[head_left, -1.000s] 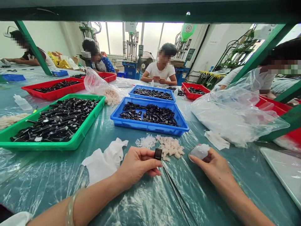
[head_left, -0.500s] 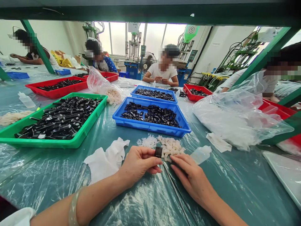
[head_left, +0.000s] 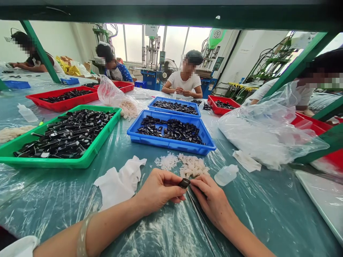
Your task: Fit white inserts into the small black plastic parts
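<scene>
My left hand [head_left: 160,187] pinches a small, glossy black plastic piece [head_left: 184,183] between thumb and fingers. The piece is tilted, one end toward the right. My right hand [head_left: 210,196] is closed at that end, its thumb and index fingertips pressed together against or right beside the piece. Whatever they may hold is too small to make out. Under the hands lies a long thin dark metal tool [head_left: 199,217]. Just beyond are a heap of cream-coloured small pieces [head_left: 193,165] and a pile of white bits [head_left: 167,161].
A blue tray [head_left: 171,143] and a green tray [head_left: 89,159] hold many black parts. A white cloth [head_left: 120,182] lies left, a clear squeeze bottle [head_left: 226,175] right. A large plastic bag [head_left: 268,132] fills the right side. Green shelf frame [head_left: 171,16] overhead; co-workers sit across the table.
The black piece has been tilted from facing me to lying over at an angle. My right hand has moved left, its fingertips closing in at the piece's end.
</scene>
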`<state>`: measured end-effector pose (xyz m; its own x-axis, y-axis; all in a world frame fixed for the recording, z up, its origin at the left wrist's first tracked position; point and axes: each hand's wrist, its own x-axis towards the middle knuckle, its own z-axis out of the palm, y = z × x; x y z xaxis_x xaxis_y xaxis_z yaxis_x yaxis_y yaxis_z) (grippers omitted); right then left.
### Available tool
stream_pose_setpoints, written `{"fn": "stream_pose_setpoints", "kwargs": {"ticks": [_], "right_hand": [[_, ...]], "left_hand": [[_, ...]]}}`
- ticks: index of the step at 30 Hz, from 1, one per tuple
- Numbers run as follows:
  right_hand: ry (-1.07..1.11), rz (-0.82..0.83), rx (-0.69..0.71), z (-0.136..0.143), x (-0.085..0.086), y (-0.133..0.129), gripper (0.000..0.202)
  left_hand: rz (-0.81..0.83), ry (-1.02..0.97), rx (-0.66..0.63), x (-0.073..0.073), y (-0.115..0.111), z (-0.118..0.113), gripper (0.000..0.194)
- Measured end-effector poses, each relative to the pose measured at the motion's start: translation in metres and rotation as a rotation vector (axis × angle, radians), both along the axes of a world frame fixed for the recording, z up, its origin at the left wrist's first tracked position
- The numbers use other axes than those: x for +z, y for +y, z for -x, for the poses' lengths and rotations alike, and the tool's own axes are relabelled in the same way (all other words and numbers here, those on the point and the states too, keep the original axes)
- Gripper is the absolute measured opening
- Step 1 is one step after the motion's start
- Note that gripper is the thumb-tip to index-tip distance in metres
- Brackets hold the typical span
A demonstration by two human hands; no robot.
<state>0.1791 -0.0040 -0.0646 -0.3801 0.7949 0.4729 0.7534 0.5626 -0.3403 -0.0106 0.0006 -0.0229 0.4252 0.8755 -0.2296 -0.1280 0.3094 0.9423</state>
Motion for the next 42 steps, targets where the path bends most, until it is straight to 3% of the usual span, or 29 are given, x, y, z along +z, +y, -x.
{"fn": "stream_pose_setpoints", "kwargs": {"ticks": [9,16,21,26,29,36,42], "right_hand": [[0.001,0.031,0.003,0.001,0.005,-0.005,0.015],[0.057,0.055,0.029,0.001,0.006,-0.006,0.016],[0.175,0.090,-0.001,0.000,0.022,-0.016,0.012],[0.484,0.179,-0.011,-0.002,0.040,-0.030,0.004],[0.559,0.189,-0.008,-0.001,0.043,-0.035,0.001],[0.479,0.079,0.144,0.007,0.045,-0.038,0.019],[0.373,-0.004,0.166,0.009,0.046,-0.038,0.022]], "left_hand": [[-0.073,0.011,-0.073,-0.011,-0.002,-0.003,0.018],[-0.127,0.038,-0.098,-0.010,-0.003,-0.002,0.019],[-0.071,0.008,-0.101,-0.010,-0.003,-0.002,0.018],[-0.011,0.003,-0.142,-0.008,-0.005,-0.003,0.015],[-0.015,0.019,-0.158,-0.005,-0.007,-0.004,0.013],[-0.023,0.043,-0.194,-0.006,-0.010,-0.005,0.012],[-0.028,0.082,-0.204,-0.006,-0.010,-0.005,0.010]]}}
